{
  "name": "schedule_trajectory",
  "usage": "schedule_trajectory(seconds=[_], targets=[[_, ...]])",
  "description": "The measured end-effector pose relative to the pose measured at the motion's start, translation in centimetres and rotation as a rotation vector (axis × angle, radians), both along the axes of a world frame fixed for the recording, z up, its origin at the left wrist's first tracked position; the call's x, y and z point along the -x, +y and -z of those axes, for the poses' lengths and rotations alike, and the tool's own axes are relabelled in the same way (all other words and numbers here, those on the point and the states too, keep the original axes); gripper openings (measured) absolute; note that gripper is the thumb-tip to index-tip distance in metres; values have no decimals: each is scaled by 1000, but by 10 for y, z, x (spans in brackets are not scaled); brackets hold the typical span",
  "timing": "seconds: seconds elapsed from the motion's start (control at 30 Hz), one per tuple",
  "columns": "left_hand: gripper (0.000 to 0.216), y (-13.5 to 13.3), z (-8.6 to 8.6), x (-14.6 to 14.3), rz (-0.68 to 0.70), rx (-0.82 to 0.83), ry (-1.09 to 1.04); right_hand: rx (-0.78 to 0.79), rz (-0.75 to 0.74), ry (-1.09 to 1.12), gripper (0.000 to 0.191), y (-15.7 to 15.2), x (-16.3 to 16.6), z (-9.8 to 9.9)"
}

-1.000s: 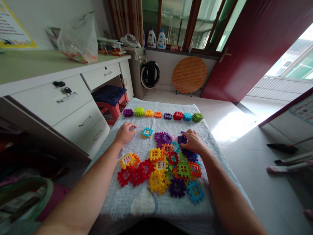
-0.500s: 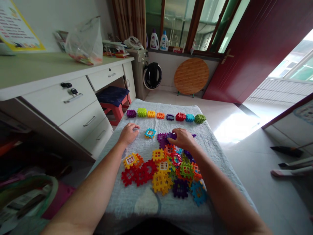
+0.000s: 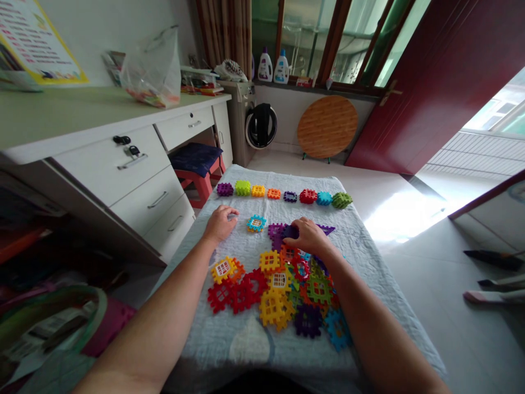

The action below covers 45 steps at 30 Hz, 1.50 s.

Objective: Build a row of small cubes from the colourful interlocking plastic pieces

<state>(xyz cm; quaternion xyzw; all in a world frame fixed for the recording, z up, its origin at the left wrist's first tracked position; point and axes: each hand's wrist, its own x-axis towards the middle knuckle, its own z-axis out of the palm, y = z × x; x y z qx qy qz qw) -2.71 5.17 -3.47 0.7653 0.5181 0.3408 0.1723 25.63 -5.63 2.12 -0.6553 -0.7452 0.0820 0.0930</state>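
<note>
My left hand (image 3: 220, 224) rests on the cloth with its fingers loosely bent, thumb apart from them, and nothing in it. Beside it lies a blue interlocking building piece with a white window insert (image 3: 256, 223). My right hand (image 3: 308, 236) is curled over a dark purple building piece (image 3: 291, 232), thumb on its near side; the hand covers part of it. Purple pieces (image 3: 275, 234) and a pointed purple piece (image 3: 327, 229) lie around that hand. Nearer to me spreads a pile of mixed pieces, among them red (image 3: 240, 294), yellow (image 3: 274, 307) and green (image 3: 319, 288) ones.
A row of stacked pieces, including a lime green stack (image 3: 243, 188) and a red stack (image 3: 308, 196), lines the far side of the cloth-covered table (image 3: 229, 334). A white desk (image 3: 123, 169) stands at the left, with a stool (image 3: 197, 161) beneath it.
The whole view has shifted slightly, so things appear a little further right. Both hands stay at nearly the same places, the right one still over the purple pieces.
</note>
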Motion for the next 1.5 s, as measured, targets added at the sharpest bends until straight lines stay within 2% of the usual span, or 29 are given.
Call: schedule_trajectory(seconds=[0.2,0.4,0.57,0.77,0.93,1.07,1.23,1.37,1.5], targets=[[21,1,2,1,-1,-8,10,-32,23,76,35,-1,-2,2],[21,3,5,-1,-16,-23,34,-92,108,100,40,3,-30,0],[22,3,5,-2,-39,-39,78,-10,73,56,45,7,-46,9],[23,3,5,-3,-33,-32,71,-27,84,55,34,9,-45,13],[23,3,5,-3,-45,-26,59,-82,131,76,34,8,-46,9],[23,3,5,-3,-49,-20,60,-12,58,13,36,7,-45,11],[22,3,4,-3,-44,-37,76,32,71,-51,43,9,-43,15],[22,3,4,-4,-57,-26,78,41,79,-135,41,10,-39,9],[23,3,6,-4,-67,-18,70,-10,70,-193,42,20,-40,-10]])
